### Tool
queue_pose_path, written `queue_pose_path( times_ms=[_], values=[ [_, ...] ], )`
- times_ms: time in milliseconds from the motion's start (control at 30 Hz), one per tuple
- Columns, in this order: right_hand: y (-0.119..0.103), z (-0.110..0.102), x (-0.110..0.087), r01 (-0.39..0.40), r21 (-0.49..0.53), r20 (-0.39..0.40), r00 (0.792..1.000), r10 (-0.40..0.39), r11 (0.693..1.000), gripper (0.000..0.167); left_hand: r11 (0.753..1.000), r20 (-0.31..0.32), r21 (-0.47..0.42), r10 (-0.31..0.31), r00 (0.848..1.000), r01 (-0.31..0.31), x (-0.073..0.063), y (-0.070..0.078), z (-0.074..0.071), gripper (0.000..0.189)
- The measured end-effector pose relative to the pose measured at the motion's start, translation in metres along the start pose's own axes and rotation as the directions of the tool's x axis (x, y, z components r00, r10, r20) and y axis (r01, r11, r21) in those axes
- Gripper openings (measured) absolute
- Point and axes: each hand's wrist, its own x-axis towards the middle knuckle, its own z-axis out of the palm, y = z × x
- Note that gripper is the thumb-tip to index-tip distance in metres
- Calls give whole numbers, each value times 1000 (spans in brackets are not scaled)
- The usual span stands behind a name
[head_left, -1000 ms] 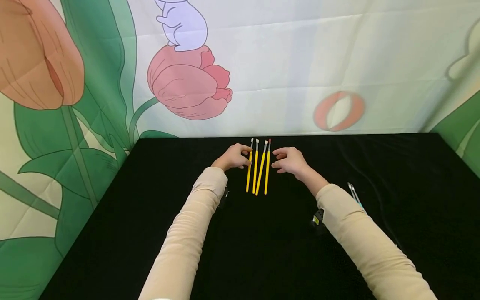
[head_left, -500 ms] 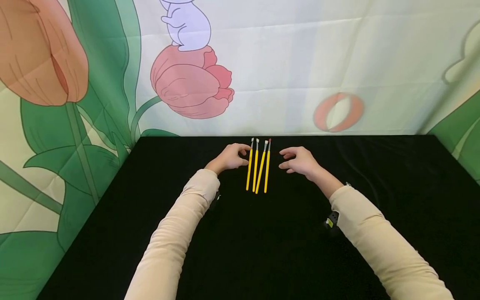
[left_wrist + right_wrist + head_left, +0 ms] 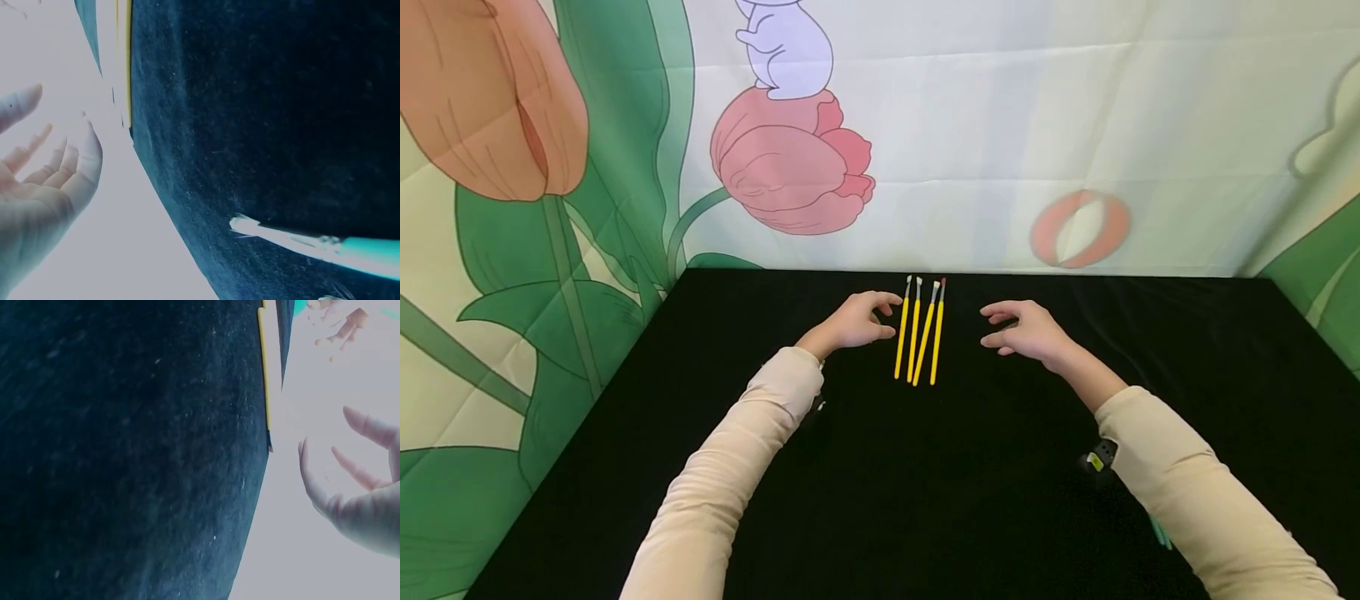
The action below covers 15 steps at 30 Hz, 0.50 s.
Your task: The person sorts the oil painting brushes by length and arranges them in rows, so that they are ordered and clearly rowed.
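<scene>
Several yellow-handled paintbrushes [image 3: 913, 337] lie side by side at the far middle of the black cloth, bristles pointing away. One has dark red bristles; the others look pale. My left hand [image 3: 855, 319] is left of them, fingers loosely bent with nothing in them. Its fingertips are close to the leftmost brush; whether they touch it I cannot tell. To the right, apart from the brushes, my right hand [image 3: 1030, 333] holds nothing, its fingers relaxed. In the left wrist view, a teal-handled brush [image 3: 312, 244] with pale bristles lies on the cloth.
Teal handles [image 3: 1160, 532] show beside my right sleeve, partly hidden by it. The black cloth [image 3: 940, 483] covers the table. Behind its far edge hangs a printed backdrop [image 3: 955, 133] with tulips. Each wrist carries a small camera, the right one [image 3: 1102, 456] plainly visible.
My right hand has drawn away from the brushes to the right. The left hand has shifted slightly left, off the leftmost brush. The yellow brushes stay in the same arrangement.
</scene>
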Motion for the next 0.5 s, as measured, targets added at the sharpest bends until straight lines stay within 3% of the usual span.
queue_pose_path(
  times_ms=[500],
  values=[
    [4,-17,-30,32,-41,17,999,-32,999,52,993,13,-29,116,993,-115,-25,4,-4,47]
  ],
)
